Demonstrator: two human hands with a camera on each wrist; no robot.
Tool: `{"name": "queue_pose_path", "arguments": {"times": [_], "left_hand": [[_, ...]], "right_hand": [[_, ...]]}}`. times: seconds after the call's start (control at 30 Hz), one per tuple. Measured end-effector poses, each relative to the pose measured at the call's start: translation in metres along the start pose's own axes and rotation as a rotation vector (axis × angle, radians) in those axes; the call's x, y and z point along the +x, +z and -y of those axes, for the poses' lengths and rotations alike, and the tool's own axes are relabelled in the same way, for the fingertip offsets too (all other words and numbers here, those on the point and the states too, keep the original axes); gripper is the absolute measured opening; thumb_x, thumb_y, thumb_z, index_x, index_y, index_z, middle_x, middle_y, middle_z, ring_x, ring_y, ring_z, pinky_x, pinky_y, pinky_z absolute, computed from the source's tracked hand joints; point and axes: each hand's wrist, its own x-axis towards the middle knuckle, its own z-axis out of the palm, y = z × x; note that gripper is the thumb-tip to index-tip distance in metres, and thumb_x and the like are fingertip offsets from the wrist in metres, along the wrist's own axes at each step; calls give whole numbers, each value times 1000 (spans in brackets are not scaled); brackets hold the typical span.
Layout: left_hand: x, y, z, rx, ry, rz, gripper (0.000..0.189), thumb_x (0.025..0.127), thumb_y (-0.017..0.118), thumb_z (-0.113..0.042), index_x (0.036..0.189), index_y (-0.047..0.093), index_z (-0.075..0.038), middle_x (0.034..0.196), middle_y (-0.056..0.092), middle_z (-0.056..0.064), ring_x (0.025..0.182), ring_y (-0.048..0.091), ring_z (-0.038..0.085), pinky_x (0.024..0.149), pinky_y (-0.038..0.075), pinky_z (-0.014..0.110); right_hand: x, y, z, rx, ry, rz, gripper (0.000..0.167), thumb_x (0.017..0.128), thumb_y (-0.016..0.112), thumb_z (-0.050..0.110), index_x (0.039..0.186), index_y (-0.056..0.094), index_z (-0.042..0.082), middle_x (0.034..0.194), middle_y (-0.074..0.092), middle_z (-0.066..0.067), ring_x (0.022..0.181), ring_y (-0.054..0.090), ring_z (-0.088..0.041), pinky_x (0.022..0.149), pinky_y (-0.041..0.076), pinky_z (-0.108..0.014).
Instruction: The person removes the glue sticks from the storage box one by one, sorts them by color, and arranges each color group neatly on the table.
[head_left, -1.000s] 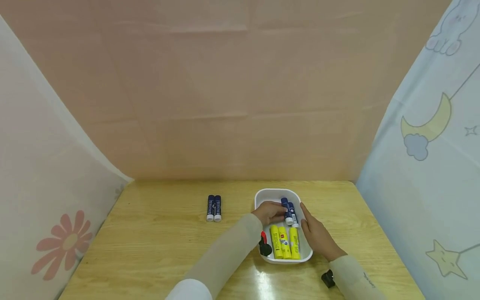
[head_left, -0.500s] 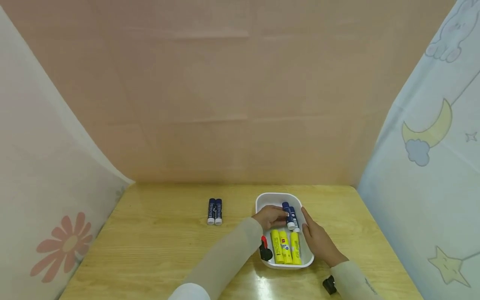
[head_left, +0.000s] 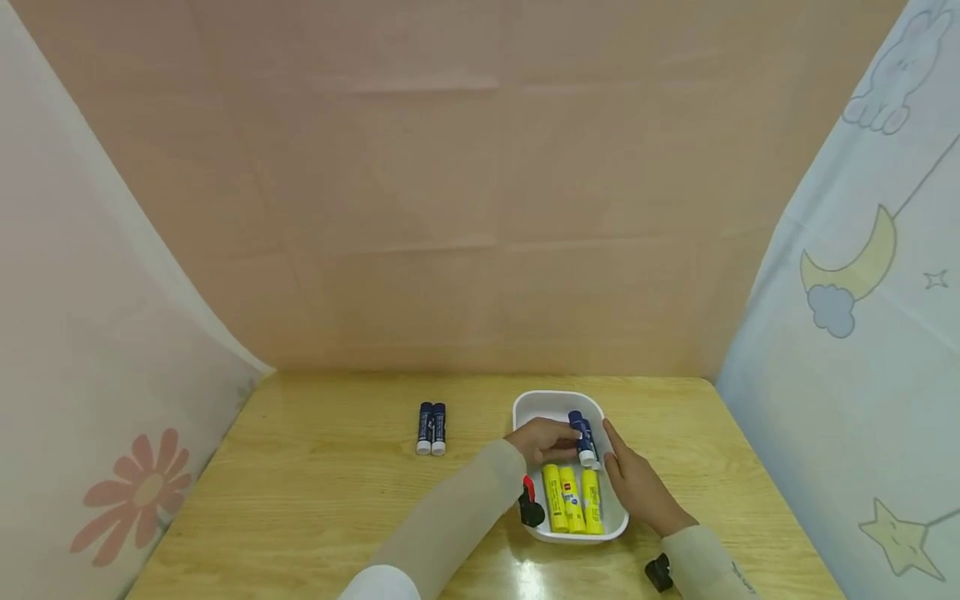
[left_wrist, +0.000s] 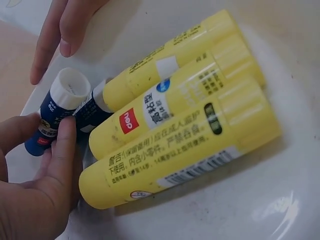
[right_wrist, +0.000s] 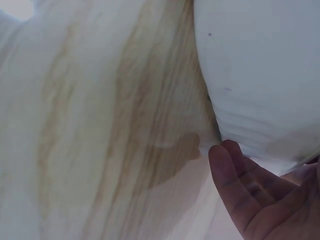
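In the head view my left hand (head_left: 546,440) reaches into a white plastic tray (head_left: 542,402). Its thumb and fingers pinch a dark blue glue stick (left_wrist: 60,102) with a white end, tilted above another blue glue stick (left_wrist: 92,107) that is partly hidden. Three yellow glue sticks (head_left: 572,500) lie side by side in the tray's near half. My right hand (head_left: 637,483) holds the tray's right wall, the thumb at the rim and the fingers along the outside. The right wrist view shows those fingertips (right_wrist: 223,150) against the outer wall.
Two dark blue glue sticks (head_left: 431,429) lie together on the wooden table (head_left: 322,500), left of the tray. Black wrist devices show near the left wrist (head_left: 531,507) and right wrist (head_left: 659,573). Cloth screens (head_left: 480,208) stand behind and at both sides.
The whole head view has shifted, so the scene sits slightly lower in it. Both hands keep nearly the same places, and the pinched blue glue stick now covers more of the other blue one.
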Motion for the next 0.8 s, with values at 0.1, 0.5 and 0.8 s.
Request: {"name": "queue_pose_path", "arguments": {"times": [0.1, 0.5, 0.8], "left_hand": [[-1, -1, 0, 14, 13, 46, 9, 87, 72, -7, 95, 73, -3, 90, 71, 11, 83, 70, 21, 80, 58, 33], [-12, -15, -17, -47, 46, 230, 35, 91, 69, -9, 125, 63, -3, 105, 68, 11, 95, 67, 21, 84, 57, 31], [-29, -55, -47, -46, 103, 232, 43, 90, 70, -9, 131, 59, -4, 112, 66, 12, 101, 65, 23, 91, 54, 35]], "right_hand": [[0, -1, 1, 2, -14, -3, 57, 106, 39, 15, 157, 13, 9, 151, 32, -26, 131, 41, -45, 104, 36, -61], [3, 2, 1, -45, -5, 0, 59, 105, 40, 17, 156, 12, 7, 149, 34, -28, 129, 42, -46, 104, 36, -61], [3, 3, 0, -83, 36, 25, 59, 105, 37, 17, 157, 8, 9, 151, 31, -26, 131, 41, -45, 105, 36, -60]]}}
